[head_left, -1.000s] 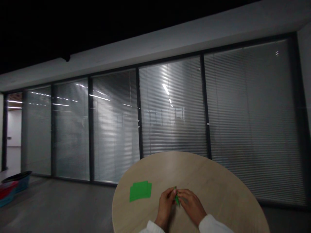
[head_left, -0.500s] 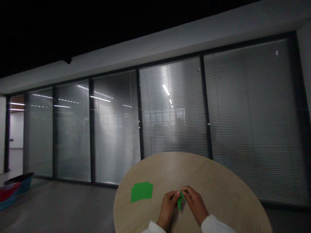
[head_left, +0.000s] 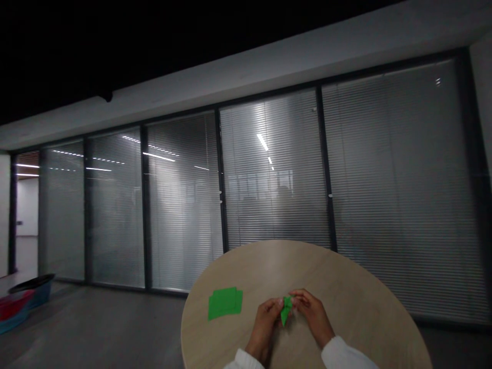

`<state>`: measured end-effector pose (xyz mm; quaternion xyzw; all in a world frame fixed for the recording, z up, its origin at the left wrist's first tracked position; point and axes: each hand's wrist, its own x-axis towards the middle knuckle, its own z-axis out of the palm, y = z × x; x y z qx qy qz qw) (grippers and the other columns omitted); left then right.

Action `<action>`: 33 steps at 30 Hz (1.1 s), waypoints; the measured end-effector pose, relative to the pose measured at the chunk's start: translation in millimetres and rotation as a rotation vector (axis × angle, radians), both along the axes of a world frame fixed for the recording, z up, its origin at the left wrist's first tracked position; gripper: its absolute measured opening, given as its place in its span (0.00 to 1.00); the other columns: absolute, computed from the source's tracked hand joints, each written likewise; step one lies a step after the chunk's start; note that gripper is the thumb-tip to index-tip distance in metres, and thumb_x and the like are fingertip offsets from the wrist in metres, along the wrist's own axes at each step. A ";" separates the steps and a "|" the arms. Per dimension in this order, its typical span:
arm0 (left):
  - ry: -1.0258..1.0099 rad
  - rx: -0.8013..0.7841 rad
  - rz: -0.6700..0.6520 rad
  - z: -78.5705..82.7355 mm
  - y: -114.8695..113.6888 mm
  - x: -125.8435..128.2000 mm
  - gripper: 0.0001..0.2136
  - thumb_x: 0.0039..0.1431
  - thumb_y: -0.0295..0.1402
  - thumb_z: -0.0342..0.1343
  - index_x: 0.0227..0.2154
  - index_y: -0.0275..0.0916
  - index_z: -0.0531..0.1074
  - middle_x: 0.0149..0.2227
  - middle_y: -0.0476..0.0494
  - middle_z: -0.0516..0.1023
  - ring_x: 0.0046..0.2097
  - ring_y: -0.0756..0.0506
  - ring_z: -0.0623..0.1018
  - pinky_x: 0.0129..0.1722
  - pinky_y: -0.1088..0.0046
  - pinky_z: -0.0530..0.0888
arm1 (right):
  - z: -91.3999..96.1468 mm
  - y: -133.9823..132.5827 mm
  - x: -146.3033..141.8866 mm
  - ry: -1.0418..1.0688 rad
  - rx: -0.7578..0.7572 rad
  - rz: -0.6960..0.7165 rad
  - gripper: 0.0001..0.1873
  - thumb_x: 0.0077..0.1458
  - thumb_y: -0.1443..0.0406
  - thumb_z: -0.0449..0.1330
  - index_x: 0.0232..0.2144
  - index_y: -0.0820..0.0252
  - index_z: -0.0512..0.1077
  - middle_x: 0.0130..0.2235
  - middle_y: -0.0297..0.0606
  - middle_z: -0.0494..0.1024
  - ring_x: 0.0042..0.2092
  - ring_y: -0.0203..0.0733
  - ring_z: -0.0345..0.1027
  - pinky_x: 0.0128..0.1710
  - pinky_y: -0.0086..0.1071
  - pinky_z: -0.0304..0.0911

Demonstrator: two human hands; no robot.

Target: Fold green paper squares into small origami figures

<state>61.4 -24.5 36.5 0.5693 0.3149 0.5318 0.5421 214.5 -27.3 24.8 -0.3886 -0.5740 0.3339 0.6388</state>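
Left hand pinches left side of green folded piece; right hand pinches its right edge, piece between hands. Probably paper: light, easily creased or torn, best held by folded edges. Green sheets left of left hand.

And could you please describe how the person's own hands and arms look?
The left hand and right hand are both bare, without gloves. The left sleeve and right sleeve are white and plain-looking, each stopping short of the wrist. No watch or bracelet shows; fabric details are too small to make out.
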 end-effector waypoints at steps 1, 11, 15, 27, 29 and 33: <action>-0.007 -0.013 -0.008 0.6 -1.5 -0.1 0.24 0.41 0.54 0.64 0.25 0.33 0.78 0.24 0.45 0.74 0.27 0.49 0.68 0.26 0.76 0.62 | 1.0 -0.6 1.2 -0.003 0.000 -0.020 0.28 0.45 0.42 0.62 0.33 0.60 0.76 0.30 0.41 0.80 0.33 0.46 0.73 0.33 0.34 0.67; 0.019 -0.190 -0.014 -6.4 -0.4 1.8 0.26 0.37 0.56 0.65 0.26 0.34 0.76 0.22 0.47 0.72 0.26 0.49 0.70 0.26 0.74 0.67 | -3.4 -1.2 1.2 -0.190 0.073 -0.108 0.24 0.54 0.45 0.54 0.37 0.57 0.76 0.38 0.41 0.80 0.39 0.47 0.73 0.41 0.35 0.68; 0.044 -0.123 -0.029 -12.9 7.5 2.0 0.27 0.31 0.52 0.69 0.28 0.33 0.76 0.19 0.50 0.70 0.21 0.52 0.66 0.22 0.76 0.61 | -1.7 -4.2 -1.7 -0.257 0.095 -0.084 0.23 0.56 0.46 0.53 0.37 0.57 0.76 0.38 0.41 0.80 0.40 0.46 0.73 0.41 0.34 0.67; 0.014 -0.089 0.009 -14.2 14.4 -1.5 0.22 0.27 0.45 0.72 0.23 0.32 0.77 0.18 0.48 0.75 0.21 0.52 0.67 0.23 0.77 0.59 | -4.4 -3.1 -4.4 -0.217 0.044 -0.090 0.20 0.56 0.50 0.54 0.40 0.56 0.74 0.34 0.37 0.79 0.35 0.42 0.71 0.35 0.31 0.66; -0.005 -0.073 0.054 -8.0 11.6 -2.4 0.20 0.28 0.44 0.72 0.22 0.33 0.78 0.19 0.46 0.77 0.22 0.51 0.70 0.24 0.76 0.61 | -5.6 -1.7 -4.9 -0.219 0.034 -0.102 0.19 0.54 0.52 0.56 0.43 0.56 0.72 0.34 0.37 0.78 0.36 0.42 0.71 0.36 0.31 0.66; -0.044 -0.054 0.113 2.9 6.6 -4.1 0.15 0.32 0.42 0.70 0.21 0.35 0.79 0.21 0.44 0.80 0.23 0.49 0.73 0.26 0.75 0.65 | -8.3 2.1 -6.9 -0.226 -0.040 -0.070 0.16 0.49 0.52 0.60 0.34 0.58 0.72 0.31 0.36 0.78 0.34 0.42 0.71 0.37 0.32 0.65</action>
